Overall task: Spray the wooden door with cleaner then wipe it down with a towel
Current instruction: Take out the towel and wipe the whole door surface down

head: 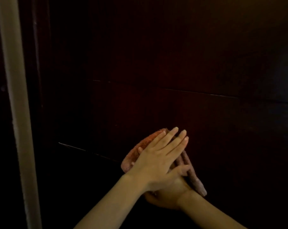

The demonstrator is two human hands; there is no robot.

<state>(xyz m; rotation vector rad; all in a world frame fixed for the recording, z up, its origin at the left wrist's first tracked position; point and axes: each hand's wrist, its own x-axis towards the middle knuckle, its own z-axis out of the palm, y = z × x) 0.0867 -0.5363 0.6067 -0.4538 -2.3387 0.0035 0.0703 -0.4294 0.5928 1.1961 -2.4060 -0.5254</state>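
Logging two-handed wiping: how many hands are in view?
2. The left hand lies flat on the orange towel against the wooden door; the right hand sits lower, partly under the left, fingers mostly hidden.

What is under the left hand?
Orange towel against the wooden door, plus the right hand crossing beneath. The left hand hides the towel's middle and the right hand's grip.

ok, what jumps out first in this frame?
Two hands stacked low in the centre: the left hand lies flat, fingers straight, over the right hand, both on an orange towel against the dark wooden door. A pale vertical strip runs down the left edge. Everything else is very dim.
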